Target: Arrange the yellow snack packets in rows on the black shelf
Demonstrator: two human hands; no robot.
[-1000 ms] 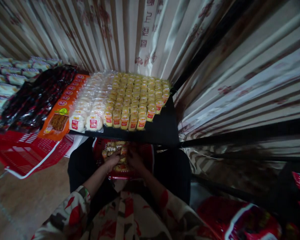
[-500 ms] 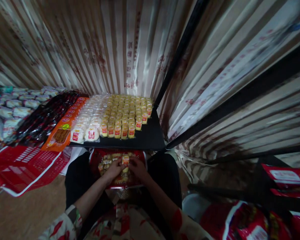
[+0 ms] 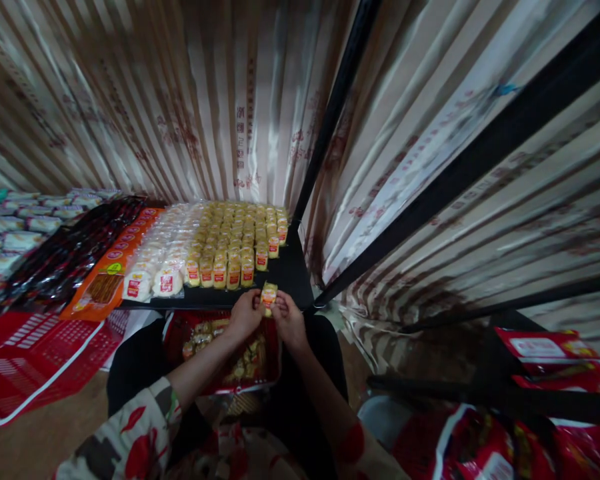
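Between both hands I hold a small yellow wrapped snack cake (image 3: 269,299) with a red-and-white label, just off the shelf's front edge. My left hand (image 3: 247,313) pinches its left side and my right hand (image 3: 289,320) grips its right side. Below, a red basket (image 3: 276,377) sits between my legs with more of the wrapped cakes (image 3: 253,363) inside, partly covered by my left forearm. In front, rows of the same yellow cakes (image 3: 225,240) stand upright on the black shelf (image 3: 295,270).
Left of the rows lie white round packs (image 3: 167,281), an orange snack bag (image 3: 97,290), dark glossy packs (image 3: 70,260) and white packs (image 3: 20,240). A second red basket (image 3: 35,367) is at left. Black bars (image 3: 420,193) and curtains enclose the shelf; red bags (image 3: 540,347) lie right.
Both hands have risen out of the red basket with the snack cake, forward and to the right to the shelf's front edge. The view has shifted slightly.
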